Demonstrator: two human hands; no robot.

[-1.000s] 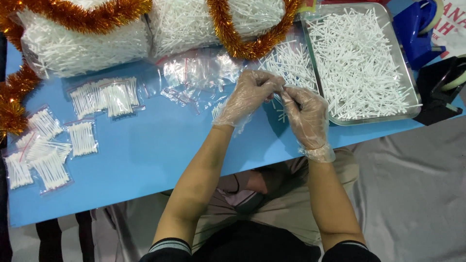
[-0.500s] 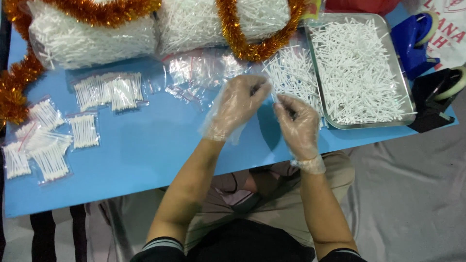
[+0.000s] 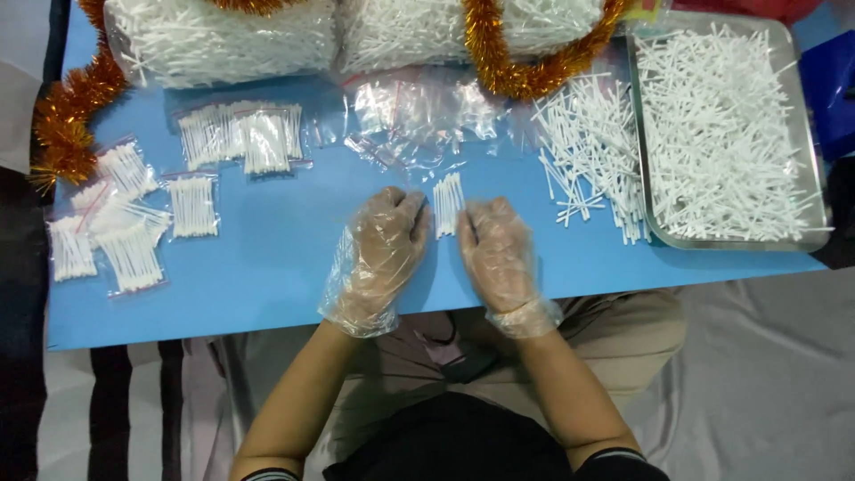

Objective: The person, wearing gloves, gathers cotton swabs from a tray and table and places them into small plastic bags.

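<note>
- Left hand [image 3: 381,254], in a clear loose glove, lies palm down on the blue table [image 3: 267,285] at centre frame; its fingers are together and lightly curled, the tips just left of a small bundle of swabs [image 3: 448,203].
- Right hand [image 3: 497,249], gloved alike, lies palm down just right of the bundle; fingers together, gripping nothing.
- The bundle lies flat on the table between the two sets of fingertips, sticks side by side and pointing up-frame. Whether the fingers touch it cannot be told.
- Above the bundle, upper centre: a heap of empty clear bags [image 3: 414,111].
- Right of centre: a loose pile of swabs [image 3: 592,147] on the table, just beside a metal tray [image 3: 806,239] holding many more.
- Left side: filled small bags [image 3: 134,227] of swabs, scattered; further filled bags in a row at upper left.
- Top edge: two big sacks [image 3: 223,40] of swabs with orange tinsel [image 3: 67,125] draped about them.
</note>
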